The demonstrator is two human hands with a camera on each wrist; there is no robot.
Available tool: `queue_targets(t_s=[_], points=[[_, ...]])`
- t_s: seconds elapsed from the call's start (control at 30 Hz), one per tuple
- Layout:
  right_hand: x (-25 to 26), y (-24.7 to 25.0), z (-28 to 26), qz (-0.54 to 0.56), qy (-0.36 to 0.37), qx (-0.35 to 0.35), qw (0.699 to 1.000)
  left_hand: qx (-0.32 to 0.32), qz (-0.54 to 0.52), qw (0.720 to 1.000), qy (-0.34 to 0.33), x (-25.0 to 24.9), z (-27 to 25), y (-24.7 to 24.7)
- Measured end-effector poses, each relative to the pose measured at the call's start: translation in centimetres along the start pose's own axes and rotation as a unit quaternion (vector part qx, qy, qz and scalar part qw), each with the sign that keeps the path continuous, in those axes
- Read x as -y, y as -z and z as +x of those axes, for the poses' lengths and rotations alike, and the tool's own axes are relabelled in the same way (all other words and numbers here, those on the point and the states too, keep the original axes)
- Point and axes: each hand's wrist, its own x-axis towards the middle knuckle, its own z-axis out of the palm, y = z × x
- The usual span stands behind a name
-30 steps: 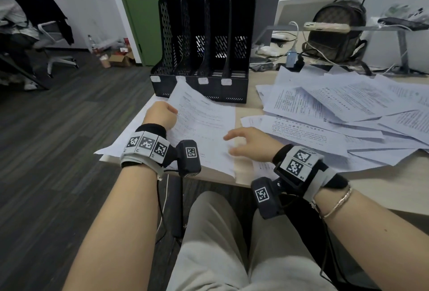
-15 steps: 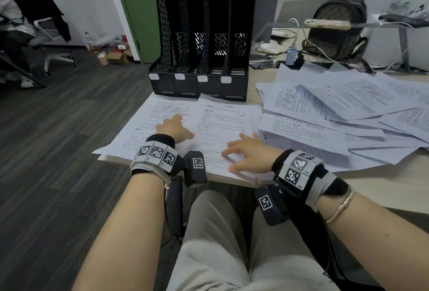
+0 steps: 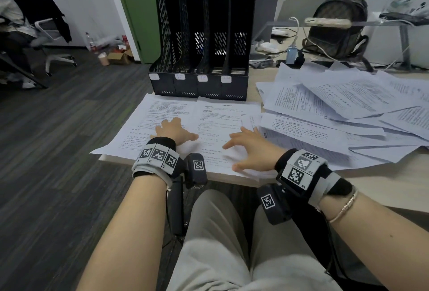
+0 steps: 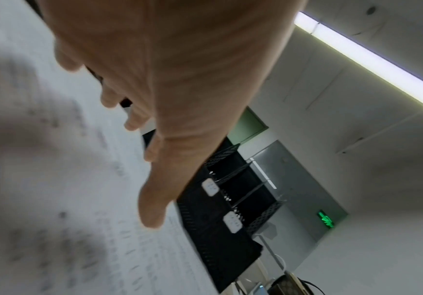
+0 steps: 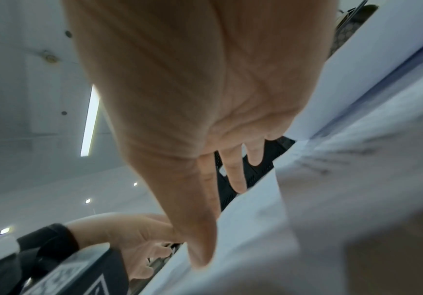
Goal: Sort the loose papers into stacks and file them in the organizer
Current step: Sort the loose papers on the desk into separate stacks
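Two printed sheets lie side by side before the black four-slot organizer (image 3: pixel 202 42): a left sheet (image 3: pixel 148 118) and a middle sheet (image 3: pixel 220 116). My left hand (image 3: pixel 173 130) lies flat with fingers spread across their seam; its fingers (image 4: pixel 152 207) show straight above the paper in the left wrist view. My right hand (image 3: pixel 248 149) rests flat on the middle sheet's near right part, fingers (image 5: pixel 235 175) straight. A big loose pile of papers (image 3: pixel 348 109) covers the desk to the right. The organizer (image 4: pixel 220 225) stands just beyond my left fingertips.
A dark backpack (image 3: pixel 339 25), cables and a phone (image 3: pixel 327 21) on a shelf stand behind the pile. The left sheet overhangs the desk's left front corner (image 3: pixel 104 158). An office chair (image 3: pixel 39 25) is far left on the floor, a green door (image 3: pixel 148 0) behind the organizer.
The middle sheet, raised and tilted a second ago, now lies flat beside the left one. Both hands have spread flat on the papers; the left hand moved right and forward.
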Motion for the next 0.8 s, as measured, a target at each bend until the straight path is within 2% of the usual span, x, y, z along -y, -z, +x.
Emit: queue_targets(t_s=[0.1, 0.23, 0.47, 0.63, 0.8], points=[[-0.5, 1.5, -0.6, 0.038, 0.003, -0.047, 0.998, -0.013, -0.048, 0.998, -0.047, -1.3, -0.9, 0.7], [-2.0, 4.0, -2.1, 0.045, -0.032, -0.085, 0.995, -0.012, -0.115, 0.986, -0.122, -4.2, -2.5, 1.3], [-6.6, 6.5, -5.2, 0.082, -0.108, -0.134, 0.982, 0.014, -0.133, 0.970, -0.204, -9.2, -4.3, 0.2], [-9.1, 6.4, -7.1, 0.091, -0.119, -0.117, 0.982, 0.063, -0.129, 0.965, -0.221, -12.1, -5.1, -2.1], [-10.3, 5.5, -8.3, 0.055, -0.153, -0.045, 0.986, 0.100, -0.133, 0.962, -0.217, -14.3, -5.3, -4.0]])
